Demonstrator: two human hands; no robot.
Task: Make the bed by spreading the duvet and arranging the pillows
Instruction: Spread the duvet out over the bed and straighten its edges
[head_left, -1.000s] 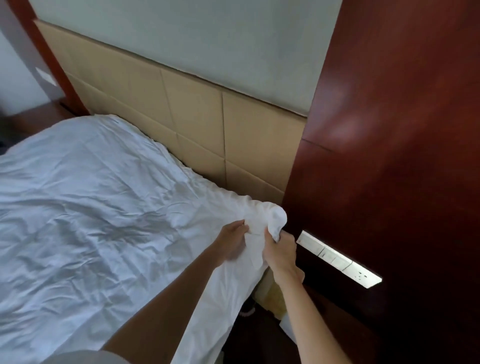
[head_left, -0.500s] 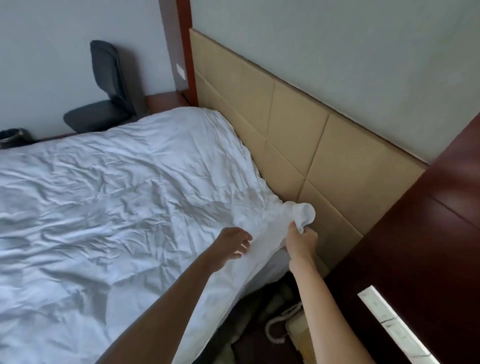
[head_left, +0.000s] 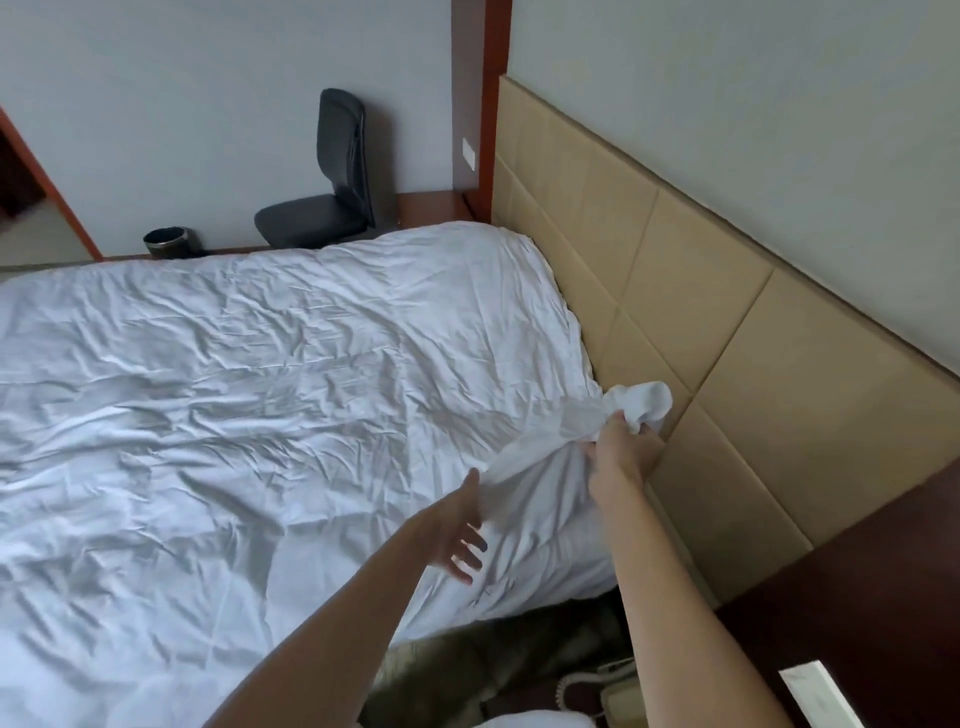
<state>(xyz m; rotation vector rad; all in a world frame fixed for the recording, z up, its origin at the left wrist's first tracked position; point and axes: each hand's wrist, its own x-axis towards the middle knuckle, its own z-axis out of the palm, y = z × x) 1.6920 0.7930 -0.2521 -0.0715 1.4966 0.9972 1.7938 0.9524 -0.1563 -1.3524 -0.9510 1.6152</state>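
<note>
Duvet (head_left: 249, 415) corner bunches in the gripping right hand (head_left: 626, 447) by the headboard (head_left: 727, 332); left hand (head_left: 460, 535) hovers spread, released.

A hotel-like bedroom: bed (head_left: 260, 415), padded headboard (head_left: 727, 322), bedside phone (head_left: 618, 696).

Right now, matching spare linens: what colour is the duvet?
Plain white duvet, wrinkled, no pattern; head view.
</note>
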